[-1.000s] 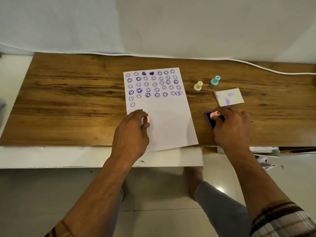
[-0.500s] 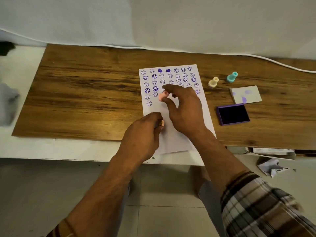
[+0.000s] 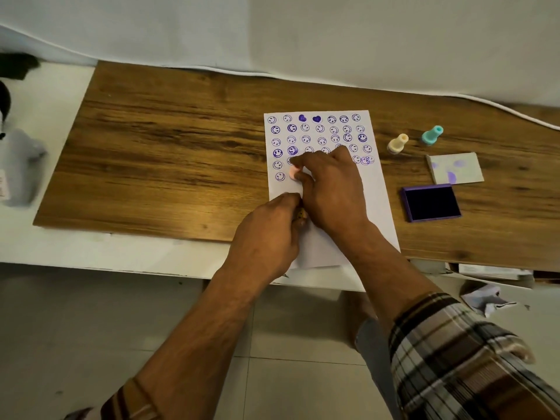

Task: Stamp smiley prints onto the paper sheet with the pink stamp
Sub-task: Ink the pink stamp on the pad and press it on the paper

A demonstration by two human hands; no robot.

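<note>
A white paper sheet (image 3: 374, 189) lies on the wooden board, covered in its upper half with several rows of purple smiley prints and two hearts. My right hand (image 3: 330, 189) grips the pink stamp (image 3: 293, 172) in its fingertips and holds it down on the sheet, just right of the lowest smiley at the left. My left hand (image 3: 269, 234) rests on the lower left part of the sheet, fingers curled around a small orange thing that is mostly hidden. An open purple ink pad (image 3: 431, 203) sits to the right of the paper.
A cream stamp (image 3: 397, 144) and a teal stamp (image 3: 432, 135) stand right of the sheet. The ink-stained pad lid (image 3: 456, 168) lies behind the ink pad. The wooden board (image 3: 166, 153) sits on a white ledge. A crumpled paper (image 3: 485, 300) lies on the floor at right.
My right hand left the ink pad, carried the pink stamp left across the sheet and lowered it onto the paper. My left hand stayed on the sheet. The view shifted left.
</note>
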